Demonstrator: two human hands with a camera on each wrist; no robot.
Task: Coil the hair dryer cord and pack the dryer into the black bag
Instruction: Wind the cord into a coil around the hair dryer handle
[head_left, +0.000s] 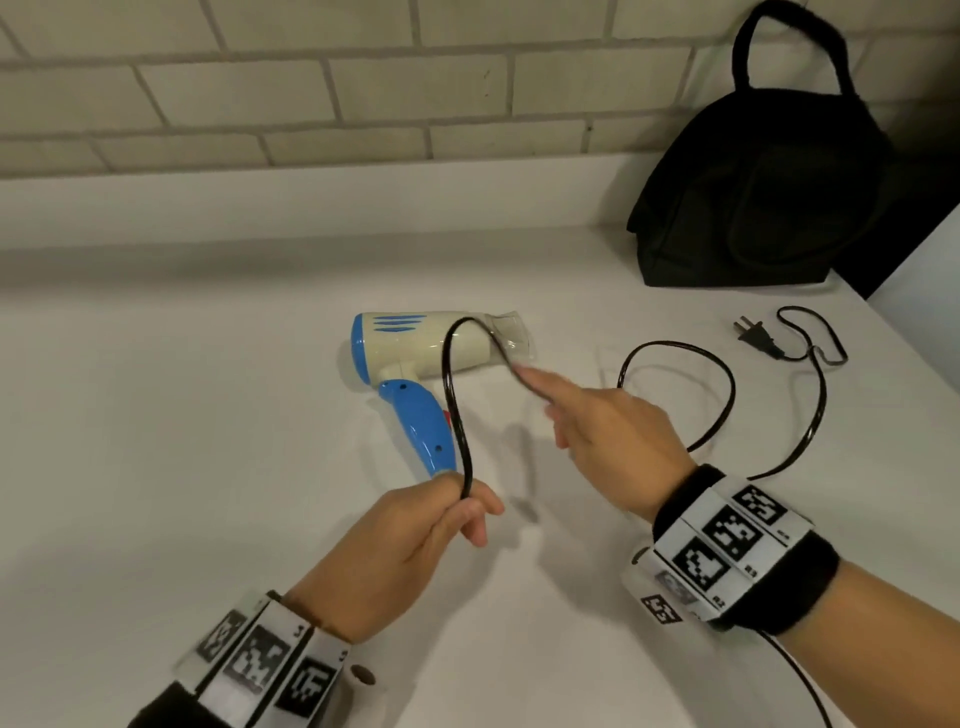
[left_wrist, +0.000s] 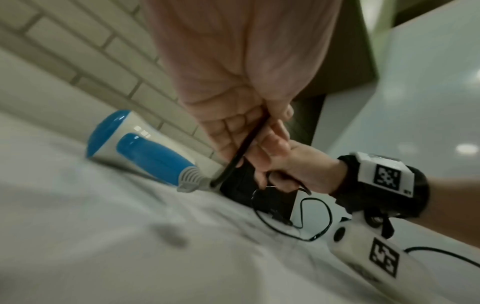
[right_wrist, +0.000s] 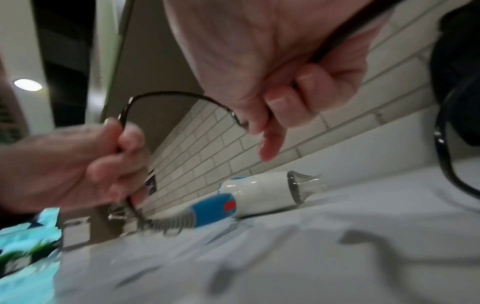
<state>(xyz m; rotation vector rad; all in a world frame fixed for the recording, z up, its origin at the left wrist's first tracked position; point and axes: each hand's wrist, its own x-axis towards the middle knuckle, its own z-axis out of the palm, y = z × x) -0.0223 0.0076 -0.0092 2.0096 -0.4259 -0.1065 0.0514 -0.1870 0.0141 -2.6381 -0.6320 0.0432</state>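
White counter (head_left: 156, 415) runs along a pale brick wall (head_left: 260, 93), and the work happens on top of it.

One hair dryer (head_left: 415, 348) lies on its side in the middle of the counter. It is cream and blue, with a clear nozzle pointing right. Nobody holds it. It rests flat, so I think it stays put while the cord gets wound.

One black cord (head_left: 451, 395) comes out of the bottom of the blue handle. The left hand (head_left: 415, 535) pinches it just past the handle, with fingers and thumb curled around it. From there the cord rises in an arch over the dryer and comes down to the right hand (head_left: 613, 441). That hand has its fingers curled round the cord, with one finger sticking out straight. Holding the cord in two spots makes a loop, which looks like the first turn of the coil.

Past the right hand, the cord lies loose on the counter in a couple of big curves. It ends at one plug (head_left: 756, 338), near the right edge.

One black bag (head_left: 753, 208) stands at the back right against the wall, well apart from the dryer. I cannot tell if it is open.

Each wrist wears one band with black and white square marks.
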